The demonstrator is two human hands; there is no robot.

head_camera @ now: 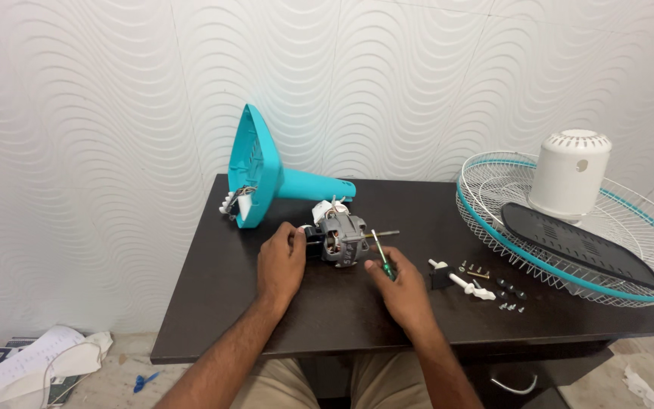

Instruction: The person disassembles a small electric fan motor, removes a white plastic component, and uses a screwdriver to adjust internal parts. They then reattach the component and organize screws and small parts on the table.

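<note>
Head view. A grey fan motor (342, 239) is seen lying on the dark surface (342, 310), near its middle, shaft pointing right. The left hand (281, 261) is closed on the motor's left end, fingers curled around it. A green-handled screwdriver (382, 256) is gripped in the right hand (399, 284), fingers wrapped on the handle, tip angled up toward the motor's right side. A teal fan base (266, 176) is laid on its side just behind the motor. To the right, small screws (510, 297) and a white knob (472, 288) are scattered near the right hand. A wire fan guard (493, 220) overhangs the surface's right edge, carrying a white motor cover (569, 174) and a dark blade (577, 244).
</note>
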